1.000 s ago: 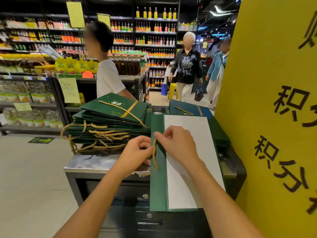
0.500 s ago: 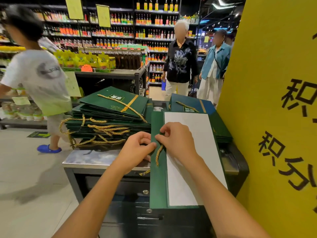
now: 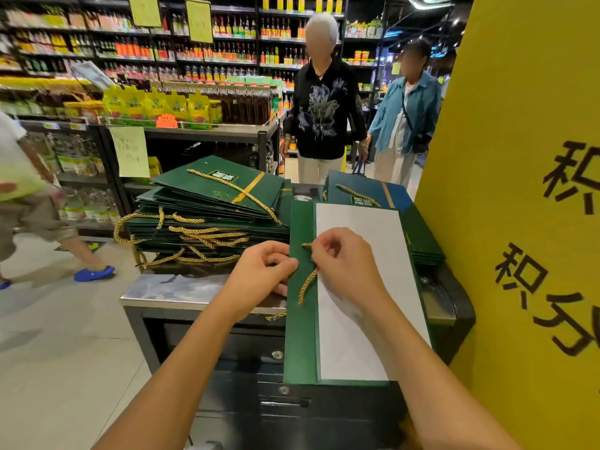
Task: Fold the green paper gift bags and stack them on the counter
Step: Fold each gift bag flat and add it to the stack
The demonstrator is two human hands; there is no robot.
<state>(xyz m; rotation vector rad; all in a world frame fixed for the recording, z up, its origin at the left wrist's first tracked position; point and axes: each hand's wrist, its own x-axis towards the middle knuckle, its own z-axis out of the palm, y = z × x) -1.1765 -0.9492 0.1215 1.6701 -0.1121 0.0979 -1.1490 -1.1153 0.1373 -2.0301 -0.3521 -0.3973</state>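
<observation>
The right hand (image 3: 344,264) covers where the cord (image 3: 306,284) meets the bag (image 3: 302,345); the passer-by (image 3: 19,177) at left is blurred and cropped.

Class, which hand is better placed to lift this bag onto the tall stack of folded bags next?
Probably left: the left hand pinches the bag at its edge beside the stack; the right hand pinches the gold cord.

Dark green gift bags (image 3: 214,193) with twisted gold cord handles (image 3: 207,233); white inner panel (image 3: 360,241); yellow sign (image 3: 519,157), black characters.
</observation>
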